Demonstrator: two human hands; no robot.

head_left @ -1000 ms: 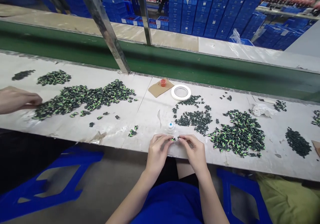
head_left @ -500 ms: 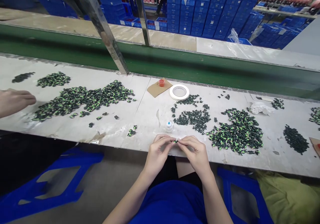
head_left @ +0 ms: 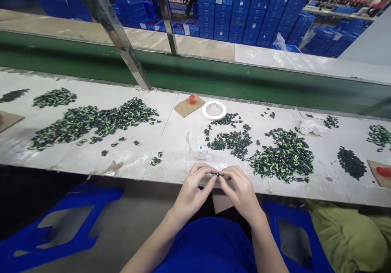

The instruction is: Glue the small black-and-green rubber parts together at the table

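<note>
At the front edge of the white table (head_left: 171, 138), my left hand (head_left: 195, 186) and my right hand (head_left: 240, 186) meet fingertip to fingertip. Between them they pinch a tiny dark green piece (head_left: 216, 174), mostly covered by the fingers. Just beyond the hands stands a small white bottle with a blue tip (head_left: 201, 151). Behind it lie loose dark green pieces (head_left: 233, 143). To the right spreads a heap of dark pieces with bright green spots (head_left: 284, 157). A few similar pieces (head_left: 156, 159) rest left of the bottle.
A roll of white tape (head_left: 214, 110) lies near a red cup (head_left: 192, 99) on cardboard (head_left: 185, 108). Another long heap of green pieces (head_left: 91, 122) covers the left. A crumpled tissue (head_left: 311, 127) sits at right. Blue stools (head_left: 91, 212) flank me.
The view has shifted slightly to the right. My fingers have changed their grip a little around the small piece. Another person's hand at the far left has left the view.
</note>
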